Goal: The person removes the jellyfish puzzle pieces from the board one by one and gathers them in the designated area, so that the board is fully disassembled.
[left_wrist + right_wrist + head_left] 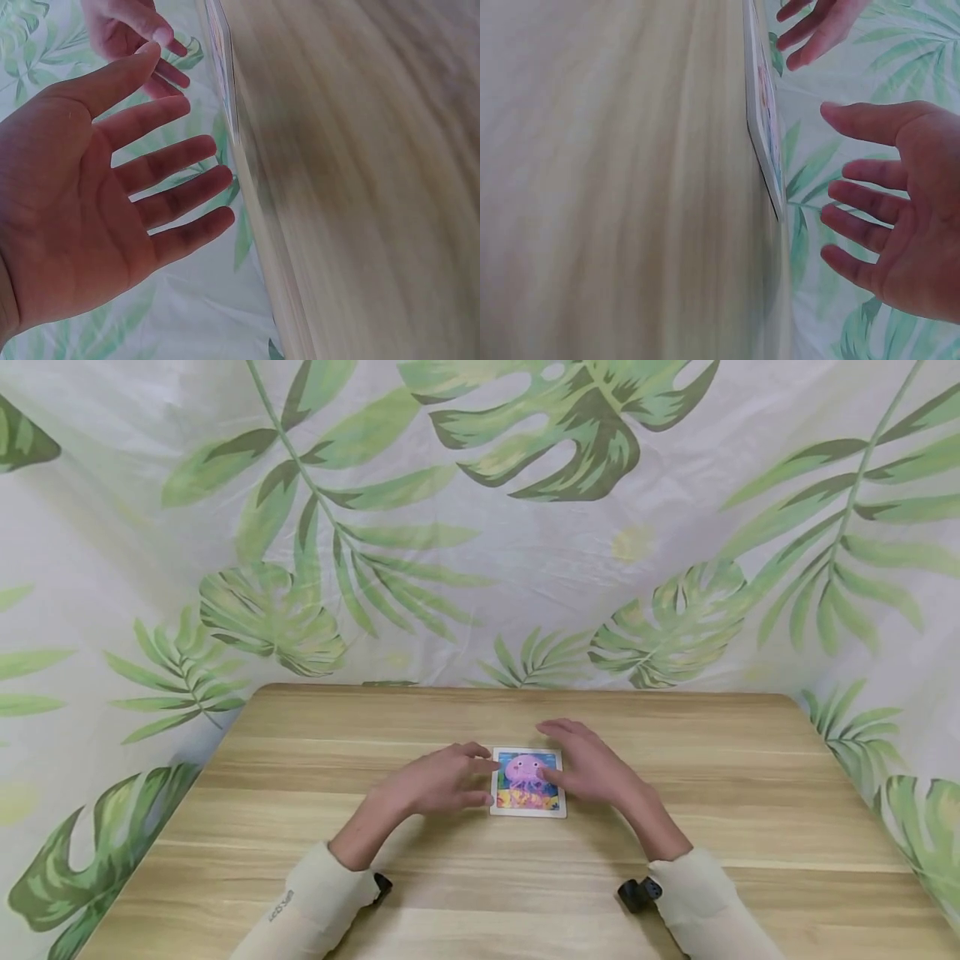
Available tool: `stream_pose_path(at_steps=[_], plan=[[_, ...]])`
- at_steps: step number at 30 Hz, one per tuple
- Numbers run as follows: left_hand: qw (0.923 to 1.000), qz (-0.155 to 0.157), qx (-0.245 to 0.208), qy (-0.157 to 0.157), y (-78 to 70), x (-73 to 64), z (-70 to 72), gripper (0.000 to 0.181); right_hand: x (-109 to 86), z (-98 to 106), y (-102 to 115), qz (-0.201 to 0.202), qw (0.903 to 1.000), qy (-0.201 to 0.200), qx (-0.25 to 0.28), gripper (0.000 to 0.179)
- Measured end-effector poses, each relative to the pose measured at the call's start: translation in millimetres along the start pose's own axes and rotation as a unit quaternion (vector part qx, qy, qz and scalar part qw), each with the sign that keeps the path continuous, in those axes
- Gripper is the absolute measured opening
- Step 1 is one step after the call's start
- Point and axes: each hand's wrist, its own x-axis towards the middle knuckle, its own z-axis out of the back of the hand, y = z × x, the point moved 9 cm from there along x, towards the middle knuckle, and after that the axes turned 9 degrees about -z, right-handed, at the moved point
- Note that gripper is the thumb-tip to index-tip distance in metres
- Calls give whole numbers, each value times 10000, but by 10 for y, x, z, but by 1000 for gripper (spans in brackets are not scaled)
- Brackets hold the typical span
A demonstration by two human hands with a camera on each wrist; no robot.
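A square picture puzzle (527, 782) with a white border lies flat on the wooden table; it shows a pink jellyfish over a yellow seabed. At its left side is my left hand (444, 779), fingers spread and fingertips right at the border. My right hand (595, 767) hovers over the right side, its thumb overlapping the picture in the head view. The left wrist view shows the left palm (67, 195) bare, with fingers extended. In the right wrist view, the fingers of the right hand (930, 217) are loosely spread with nothing between them, beside the puzzle's thin edge (759, 112).
The wooden table (675, 893) has a rounded far edge. Behind and around it hangs a white cloth (540, 577) with green leaf prints. Each sleeve cuff carries a small black device, one at the left wrist (382, 888) and one at the right (638, 894).
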Motion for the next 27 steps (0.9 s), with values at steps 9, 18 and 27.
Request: stream_pose_path(at_steps=[9, 18, 27], plan=[[9995, -244, -19, 176, -50, 71, -62, 51, 144, -69, 61, 178, 9991, 253, 306, 47], [9991, -345, 60, 236, -42, 58, -108, 54, 260, -134, 125, 152, 9971, 543, 514, 38], [9984, -377, -69, 406, -30, 33, -146, 54, 331, -216, 161, 147, 9948, 777, 643, 30]])
